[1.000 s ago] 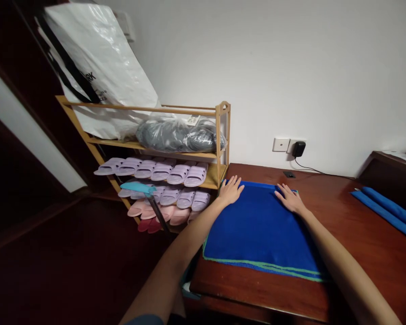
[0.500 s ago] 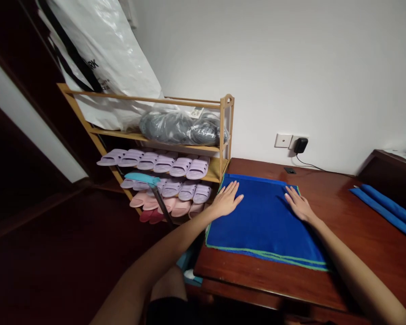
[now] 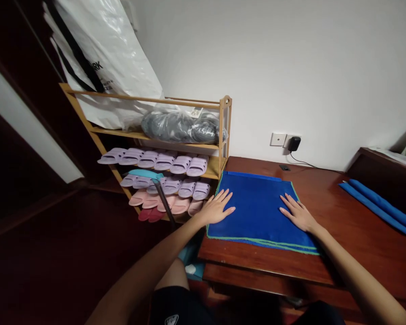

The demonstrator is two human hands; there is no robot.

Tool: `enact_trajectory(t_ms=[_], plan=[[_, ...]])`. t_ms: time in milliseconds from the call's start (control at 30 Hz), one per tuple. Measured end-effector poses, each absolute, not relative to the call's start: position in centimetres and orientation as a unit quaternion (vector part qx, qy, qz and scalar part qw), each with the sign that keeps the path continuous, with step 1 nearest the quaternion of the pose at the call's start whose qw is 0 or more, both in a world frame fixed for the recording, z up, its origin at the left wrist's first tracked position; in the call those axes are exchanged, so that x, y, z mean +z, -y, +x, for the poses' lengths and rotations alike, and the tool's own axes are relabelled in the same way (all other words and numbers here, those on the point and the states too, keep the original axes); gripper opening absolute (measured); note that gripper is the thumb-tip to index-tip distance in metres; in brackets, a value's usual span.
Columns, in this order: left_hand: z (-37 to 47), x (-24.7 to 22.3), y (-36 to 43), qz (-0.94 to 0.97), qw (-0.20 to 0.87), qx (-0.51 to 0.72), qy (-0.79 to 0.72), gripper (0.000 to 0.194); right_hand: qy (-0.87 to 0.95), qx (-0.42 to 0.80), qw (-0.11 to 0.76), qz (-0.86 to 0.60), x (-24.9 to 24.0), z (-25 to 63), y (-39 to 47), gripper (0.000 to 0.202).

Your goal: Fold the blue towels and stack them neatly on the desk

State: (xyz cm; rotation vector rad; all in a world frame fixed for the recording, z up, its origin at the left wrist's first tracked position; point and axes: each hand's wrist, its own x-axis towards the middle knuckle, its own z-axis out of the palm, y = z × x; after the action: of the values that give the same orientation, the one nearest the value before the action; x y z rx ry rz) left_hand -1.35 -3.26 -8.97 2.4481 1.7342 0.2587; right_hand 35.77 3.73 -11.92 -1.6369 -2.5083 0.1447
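A blue cloth (image 3: 257, 210) with green stitched edges lies spread on the brown wooden table (image 3: 345, 221). Its near edge shows more than one layer. My left hand (image 3: 218, 207) rests flat on the cloth's left side, fingers spread. Over the right side, my right hand (image 3: 299, 215) is also laid flat with its fingers apart. Neither hand grips anything. Along the cloth's far edge runs a narrow folded blue strip (image 3: 253, 176).
Folded blue cloths (image 3: 382, 205) lie at the table's right. A wooden shoe rack (image 3: 225, 135) with several slippers (image 3: 198, 165) stands left, bearing a white bag (image 3: 111, 58). A black charger (image 3: 294, 144) is plugged into the wall. A blue-topped pole (image 3: 164, 198) leans before the rack.
Both hands have slid toward me along the cloth, staying flat, and the left has shifted slightly left. The cloth's far edge and strip look a little different. The view has shifted slightly.
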Motion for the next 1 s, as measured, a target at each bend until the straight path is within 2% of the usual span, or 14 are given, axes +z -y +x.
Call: enact_trajectory(t_ms=[100, 200, 400, 700, 800, 1000], plan=[[-1.1, -8.2, 4.6, 0.793, 0.047, 0.074, -0.603, 0.066, 0.823, 0.046, 0.066, -0.562, -11.4, 36.4, -2.4, 0.075], [0.1, -7.4, 6.6, 0.81, -0.002, 0.113, -0.576, 0.059, 0.824, 0.042, 0.072, -0.561, -10.8, 36.1, 0.3, 0.074], [1.0, -8.0, 10.5, 0.875, 0.051, 0.092, -0.473, 0.053, 0.859, 0.029, 0.073, -0.505, -11.0, 34.5, 7.4, 0.06], [1.5, -8.1, 4.3, 0.868, 0.01, 0.082, -0.49, 0.053, 0.855, 0.008, 0.034, -0.517, -9.7, 33.3, 1.0, 0.063], [2.8, -8.1, 4.7, 0.861, -0.01, 0.114, -0.496, 0.053, 0.845, -0.006, 0.039, -0.534, -9.6, 31.4, 2.0, 0.065], [2.8, -9.2, 4.4, 0.873, 0.026, 0.105, -0.476, 0.057, 0.846, -0.005, 0.026, -0.532, -11.1, 29.8, 2.7, 0.073]])
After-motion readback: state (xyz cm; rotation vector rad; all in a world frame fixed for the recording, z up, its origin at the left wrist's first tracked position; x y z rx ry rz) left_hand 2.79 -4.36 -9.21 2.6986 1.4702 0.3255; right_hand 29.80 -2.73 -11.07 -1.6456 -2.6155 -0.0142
